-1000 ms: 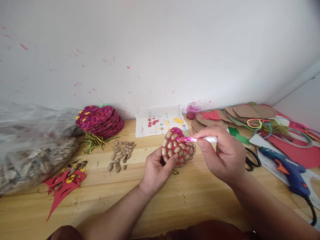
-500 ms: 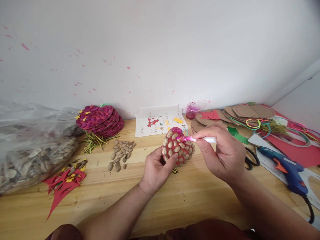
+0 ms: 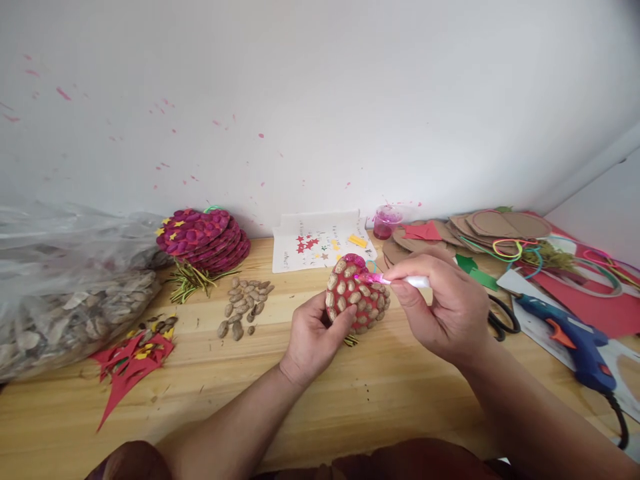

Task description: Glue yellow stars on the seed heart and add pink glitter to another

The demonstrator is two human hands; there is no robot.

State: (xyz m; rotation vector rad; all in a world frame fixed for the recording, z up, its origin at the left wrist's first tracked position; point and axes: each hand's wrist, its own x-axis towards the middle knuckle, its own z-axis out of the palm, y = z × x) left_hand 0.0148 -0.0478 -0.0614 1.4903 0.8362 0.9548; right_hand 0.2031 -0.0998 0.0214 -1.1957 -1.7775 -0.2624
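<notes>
My left hand (image 3: 317,333) grips the lower left edge of a red craft disc covered with peanut shells (image 3: 369,311), thumb on its face. Pink paint coats the shells at the top of the disc; the others are bare tan. A short green-brown fringe shows under the disc. Pinched in my right hand (image 3: 445,303) is a white-handled paintbrush (image 3: 417,281). Its pink, wet-looking tip touches the upper part of the disc. Loose peanut shells (image 3: 242,301) lie on the table to the left of my left hand.
Painted discs (image 3: 205,240) are stacked by a plastic bag of shells (image 3: 75,313) and red scraps (image 3: 135,367). Behind the disc lie a paper sheet with stars (image 3: 285,257) and a paint cup (image 3: 385,223). Rightward are cardboard pieces (image 3: 480,227), scissors (image 3: 505,317) and a glue gun (image 3: 585,350).
The view has shifted very slightly. My hands keep nearly the same pose, the brush tip still on the upper part of the disc.
</notes>
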